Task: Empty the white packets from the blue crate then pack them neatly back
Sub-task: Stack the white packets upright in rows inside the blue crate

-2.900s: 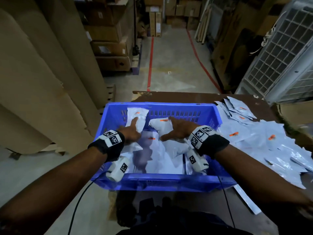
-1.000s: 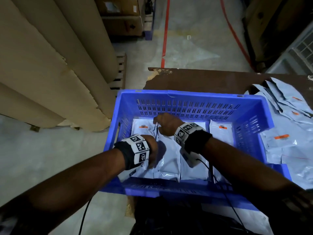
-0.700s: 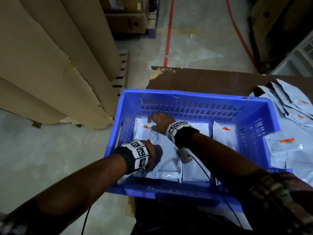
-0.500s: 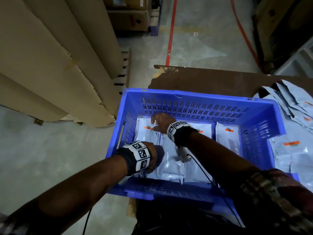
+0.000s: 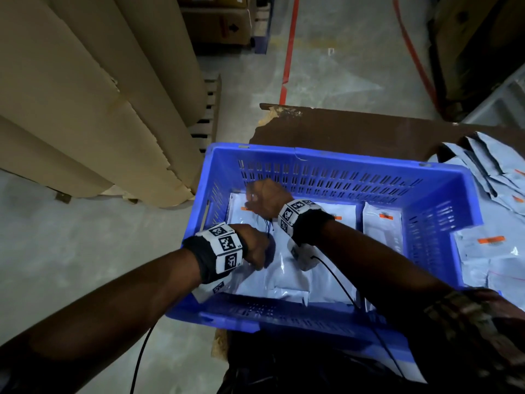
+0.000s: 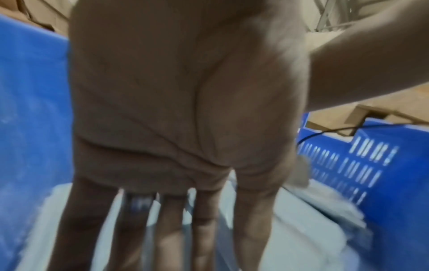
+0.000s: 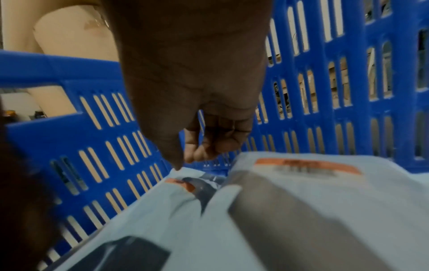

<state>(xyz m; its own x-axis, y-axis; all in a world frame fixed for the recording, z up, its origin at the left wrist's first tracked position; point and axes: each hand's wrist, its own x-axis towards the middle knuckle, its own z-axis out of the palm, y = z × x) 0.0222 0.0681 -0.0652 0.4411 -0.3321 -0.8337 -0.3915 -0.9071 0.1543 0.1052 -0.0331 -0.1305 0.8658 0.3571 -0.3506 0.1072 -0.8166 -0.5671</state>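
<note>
The blue crate [image 5: 341, 157] holds several white packets [image 5: 284, 274] with orange labels, lying flat side by side. My left hand [image 5: 255, 248] is at the crate's near left. In the left wrist view its fingers [image 6: 162, 229] are straight and spread, pressing down on the packets [image 6: 301, 238]. My right hand [image 5: 262, 196] is at the far left corner, over the top end of a packet. In the right wrist view that hand [image 7: 204, 143] has curled fingers holding nothing, with the thumb tip touching the packet's [image 7: 167, 201] far edge by the crate wall [image 7: 325, 128].
More white packets [image 5: 488, 257] lie loose on the brown table [image 5: 369, 129] to the crate's right. Tall cardboard sheets [image 5: 99, 95] lean at the left over the concrete floor. Cables run from both wrists toward my body.
The packets that leaned on the far wall now lie flat. My right hand moved from the crate's middle to the far left corner, while my left hand stayed pressing at the near left.
</note>
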